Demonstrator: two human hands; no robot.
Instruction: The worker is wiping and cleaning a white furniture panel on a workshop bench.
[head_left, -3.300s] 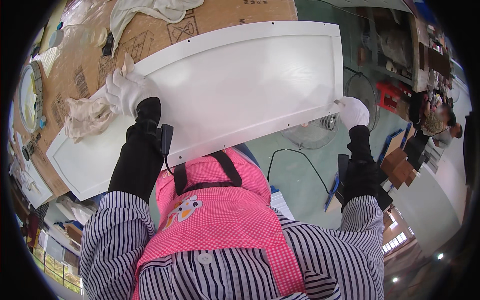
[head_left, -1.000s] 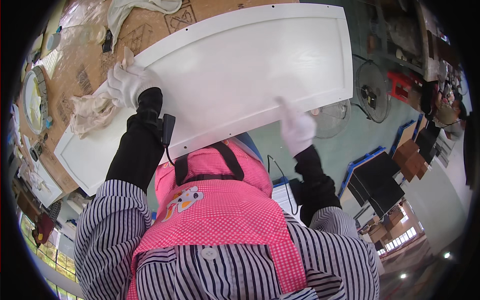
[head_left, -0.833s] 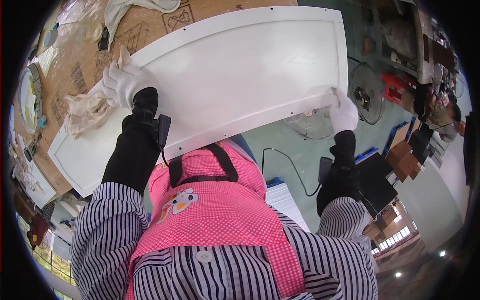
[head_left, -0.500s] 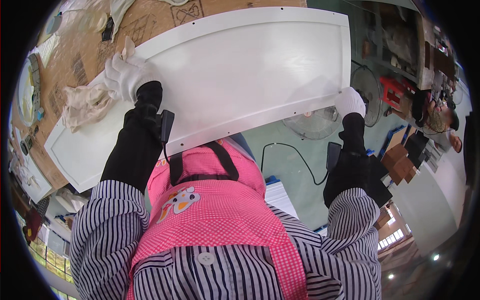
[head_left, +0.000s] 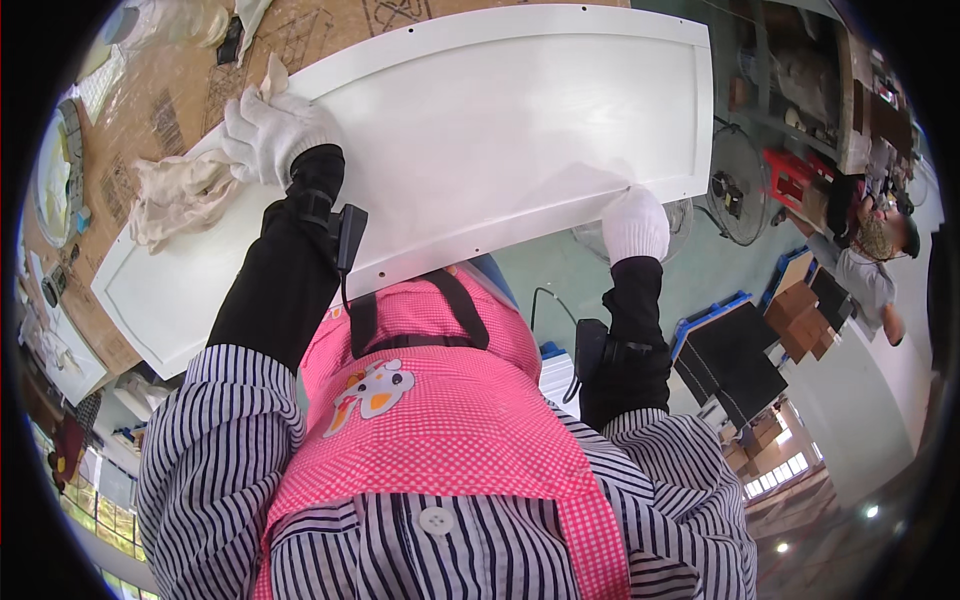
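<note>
A long white panel (head_left: 500, 130) with a raised border and small holes along its edges lies across the view in front of me. My left hand (head_left: 278, 138), in a white knit glove, rests over its far left edge with fingers outstretched. A crumpled beige cloth (head_left: 185, 198) lies beside those fingers, partly on the panel. A pale tip of material pokes out beyond the hand. At the panel's near edge, toward its right end, my right hand (head_left: 636, 222), also white-gloved, is closed against the edge. Its fingertips and whatever they hold are hidden.
Brown printed cardboard (head_left: 130, 120) covers the table under the panel. A round tray (head_left: 60, 170) sits at far left. Below the panel's right end stand floor fans (head_left: 740, 195). A red stool (head_left: 790, 178), brown boxes (head_left: 800, 315) and another person (head_left: 870, 270) are at right.
My right hand has moved left along the panel's near edge, away from the right corner. My left hand stays on the panel; the view has shifted slightly.
</note>
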